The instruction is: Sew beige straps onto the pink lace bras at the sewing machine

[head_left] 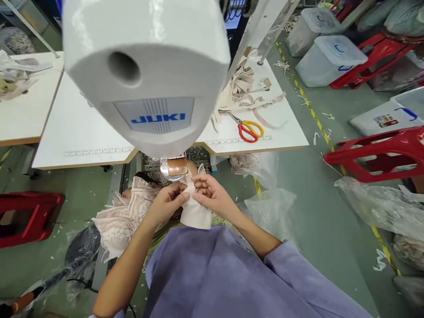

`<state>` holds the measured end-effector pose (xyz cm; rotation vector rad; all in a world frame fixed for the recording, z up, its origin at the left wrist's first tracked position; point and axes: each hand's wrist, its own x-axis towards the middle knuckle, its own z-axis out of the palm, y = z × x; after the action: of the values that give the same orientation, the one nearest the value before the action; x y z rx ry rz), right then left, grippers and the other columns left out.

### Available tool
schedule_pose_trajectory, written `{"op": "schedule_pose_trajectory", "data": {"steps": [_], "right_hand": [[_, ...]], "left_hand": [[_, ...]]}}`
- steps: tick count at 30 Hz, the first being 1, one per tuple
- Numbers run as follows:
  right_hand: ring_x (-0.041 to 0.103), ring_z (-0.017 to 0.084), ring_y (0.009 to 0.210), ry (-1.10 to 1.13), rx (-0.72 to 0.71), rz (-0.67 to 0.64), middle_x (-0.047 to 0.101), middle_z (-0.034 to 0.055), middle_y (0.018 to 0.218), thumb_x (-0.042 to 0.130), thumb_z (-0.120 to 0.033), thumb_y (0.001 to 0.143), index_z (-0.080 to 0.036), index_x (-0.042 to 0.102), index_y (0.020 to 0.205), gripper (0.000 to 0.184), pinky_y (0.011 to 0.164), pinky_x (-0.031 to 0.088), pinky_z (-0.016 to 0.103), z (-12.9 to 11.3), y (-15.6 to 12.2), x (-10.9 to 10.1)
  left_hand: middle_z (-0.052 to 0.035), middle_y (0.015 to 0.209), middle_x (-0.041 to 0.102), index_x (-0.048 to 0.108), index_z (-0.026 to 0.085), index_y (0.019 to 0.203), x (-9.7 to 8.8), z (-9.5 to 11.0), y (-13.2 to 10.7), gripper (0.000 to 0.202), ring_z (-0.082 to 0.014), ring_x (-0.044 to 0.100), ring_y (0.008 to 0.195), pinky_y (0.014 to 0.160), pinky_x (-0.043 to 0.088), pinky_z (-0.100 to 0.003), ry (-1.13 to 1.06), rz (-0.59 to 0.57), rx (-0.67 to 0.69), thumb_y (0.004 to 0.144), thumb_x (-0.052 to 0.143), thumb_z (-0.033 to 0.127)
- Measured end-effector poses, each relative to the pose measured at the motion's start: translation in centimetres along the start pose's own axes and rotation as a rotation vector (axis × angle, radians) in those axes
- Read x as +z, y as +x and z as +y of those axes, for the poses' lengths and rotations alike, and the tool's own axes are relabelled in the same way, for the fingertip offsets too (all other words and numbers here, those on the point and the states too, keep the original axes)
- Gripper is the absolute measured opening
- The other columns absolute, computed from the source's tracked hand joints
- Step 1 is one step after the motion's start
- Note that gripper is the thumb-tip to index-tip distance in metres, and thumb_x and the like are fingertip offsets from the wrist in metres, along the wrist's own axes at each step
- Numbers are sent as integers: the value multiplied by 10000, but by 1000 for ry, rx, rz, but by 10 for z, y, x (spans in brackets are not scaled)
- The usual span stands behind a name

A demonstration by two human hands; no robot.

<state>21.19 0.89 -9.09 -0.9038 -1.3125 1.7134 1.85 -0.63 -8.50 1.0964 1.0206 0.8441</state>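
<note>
Both hands pinch a small pale pink fabric piece (196,214) just below the sewing machine's presser area (175,168). My left hand (167,202) grips its left edge with thumb and fingers closed. My right hand (212,194) holds the upper right edge, fingers curled on it. The big white JUKI sewing machine head (145,70) fills the upper centre and hides the needle. A heap of pink lace garments (122,218) lies to the left of my left hand.
Red-and-yellow scissors (249,129) and beige fabric strips (247,90) lie on the white table (82,132) behind the machine. Red stools (380,152) and lidded plastic bins (329,59) stand on the right. Clear plastic bags (380,205) litter the green floor; another red stool (28,216) is at left.
</note>
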Motion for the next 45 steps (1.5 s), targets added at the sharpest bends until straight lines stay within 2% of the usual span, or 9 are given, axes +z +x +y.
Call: {"op": "schedule_pose_trajectory", "data": {"steps": [7, 10, 13, 19, 25, 28, 32, 37, 45], "right_hand": [[599, 90, 657, -265, -34, 111, 612, 55, 1065, 637, -289, 890, -242, 546, 1240, 365, 571, 492, 223, -3, -8, 5], [684, 188, 906, -524, -178, 20, 648, 93, 1187, 615, -221, 894, -248, 482, 1346, 472, 752, 565, 320, -3, -13, 15], [619, 252, 1180, -641, -324, -110, 620, 102, 1312, 629, -156, 852, -252, 402, 1418, 617, 975, 523, 412, -1, -17, 23], [676, 171, 905, -598, -248, -95, 642, 65, 1228, 683, -202, 828, -253, 445, 1340, 567, 869, 553, 356, -5, -11, 1], [653, 166, 834, -474, -291, 316, 635, 88, 1156, 644, -344, 854, -222, 524, 1196, 383, 799, 553, 360, -54, 67, -78], [617, 231, 1080, -483, -449, 503, 596, 122, 1245, 685, -417, 816, -217, 513, 1197, 463, 938, 519, 411, -93, 135, -113], [507, 293, 1278, -501, -526, 699, 510, 176, 1391, 763, -389, 718, -172, 461, 1296, 687, 1104, 400, 467, -138, 224, -135], [554, 267, 1219, -430, -606, 638, 590, 115, 1308, 747, -392, 711, -183, 472, 1280, 666, 1075, 429, 425, -162, 284, -140], [604, 282, 1123, -417, -612, 588, 652, 77, 1203, 727, -469, 716, -210, 511, 1241, 624, 1005, 474, 453, -155, 293, -148]], "left_hand": [[-80, 1054, 664, 619, 184, 1167, 29, 16, -21, 298, -211, 614, 940, 807, 466, -286, 508, 412, 145, 908, 631, 331], [-78, 1076, 683, 605, 186, 1204, 37, 17, -28, 322, -205, 635, 925, 780, 477, -276, 525, 361, 88, 911, 622, 320], [-27, 850, 670, 638, 179, 960, 30, 14, -27, 167, -174, 612, 757, 672, 445, -255, 523, 308, 14, 914, 583, 329], [7, 677, 514, 567, 175, 736, 1, 11, -22, 381, -158, 478, 662, 600, 355, -252, 520, 184, -53, 934, 489, 490], [30, 658, 461, 515, 183, 731, -19, 8, -22, 379, -140, 421, 618, 591, 332, -251, 302, 44, -287, 792, 597, 549], [47, 653, 412, 497, 191, 753, -27, 10, -28, 417, -133, 386, 611, 597, 319, -252, 412, 18, -290, 802, 582, 596], [9, 710, 466, 498, 195, 748, -35, 12, -39, 523, -172, 471, 703, 663, 387, -273, 625, 30, -200, 878, 449, 699], [-19, 717, 578, 501, 216, 742, -45, -5, -53, 494, -200, 574, 731, 703, 442, -277, 930, 257, -13, 981, 350, 621], [-3, 581, 553, 468, 220, 692, -52, -28, -58, 435, -190, 596, 557, 581, 384, -282, 1544, 415, 337, 1063, 286, 356]]}}
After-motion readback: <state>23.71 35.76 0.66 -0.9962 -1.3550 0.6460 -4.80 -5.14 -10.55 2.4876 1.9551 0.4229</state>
